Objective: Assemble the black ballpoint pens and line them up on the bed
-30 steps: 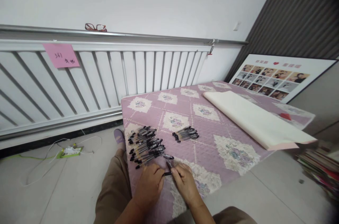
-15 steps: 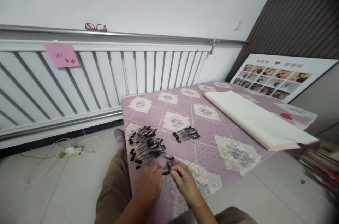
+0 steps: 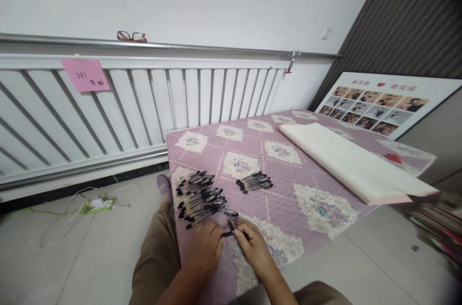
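Note:
Near the front of the table, my left hand (image 3: 206, 249) is closed on one end of a dark pen (image 3: 227, 234). My right hand (image 3: 254, 247) pinches the pen's other end between thumb and fingers. Another short dark piece, perhaps a pen or cap (image 3: 231, 223), sticks up by my right fingertips; whether it is held I cannot tell. Just beyond my left hand lies a loose heap of clear pens with black caps (image 3: 200, 199). A smaller, neater row of similar pens (image 3: 254, 182) lies to the right of that heap.
A purple flowered cloth (image 3: 274, 209) covers the table. At the right lies a folded cream sheet (image 3: 346, 163), with a photo board (image 3: 382, 103) behind it. A white radiator (image 3: 202, 93) runs along the wall. A power strip (image 3: 99, 205) with cables is on the floor at left.
Both hands stay almost in place with the pen between them. The whole view has shifted very slightly; the pen piles look the same.

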`<state>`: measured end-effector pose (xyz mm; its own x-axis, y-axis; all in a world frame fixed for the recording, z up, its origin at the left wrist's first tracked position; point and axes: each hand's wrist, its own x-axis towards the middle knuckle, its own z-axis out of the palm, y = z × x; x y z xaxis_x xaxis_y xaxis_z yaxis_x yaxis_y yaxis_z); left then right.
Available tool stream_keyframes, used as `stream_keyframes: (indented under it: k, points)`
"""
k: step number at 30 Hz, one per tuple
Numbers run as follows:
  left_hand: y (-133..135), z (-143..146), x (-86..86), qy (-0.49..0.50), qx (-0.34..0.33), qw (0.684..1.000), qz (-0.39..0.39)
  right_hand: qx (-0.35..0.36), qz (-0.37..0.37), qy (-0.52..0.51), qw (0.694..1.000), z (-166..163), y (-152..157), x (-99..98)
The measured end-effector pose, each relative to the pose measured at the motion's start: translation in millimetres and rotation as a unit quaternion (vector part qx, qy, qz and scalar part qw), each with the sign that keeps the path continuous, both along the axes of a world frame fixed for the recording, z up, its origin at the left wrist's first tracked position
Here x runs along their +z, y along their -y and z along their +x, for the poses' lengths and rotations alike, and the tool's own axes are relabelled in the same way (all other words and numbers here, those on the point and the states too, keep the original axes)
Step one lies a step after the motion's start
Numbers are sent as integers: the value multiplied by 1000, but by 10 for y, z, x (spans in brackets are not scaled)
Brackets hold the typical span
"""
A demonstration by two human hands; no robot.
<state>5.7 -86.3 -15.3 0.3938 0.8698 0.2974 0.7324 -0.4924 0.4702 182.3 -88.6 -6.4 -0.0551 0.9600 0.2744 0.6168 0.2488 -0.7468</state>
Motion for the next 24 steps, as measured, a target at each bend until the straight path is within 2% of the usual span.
stream_keyframes:
  k: [6,13,19,24]
  points:
    - [-1,-2,-10,-4,5,1000,8,-20,-43,-58,997,14,30,33]
    - [0,-4,-5,4,-7,1000,6,5,-3,14,1000,-10,-10,3]
    - [-1,-4,6,0,-4,1000,-5,35,-33,-40,998,35,10,58]
    - [3,-5,22,2,1,1000,2,-2,-47,-76,996,40,14,38]
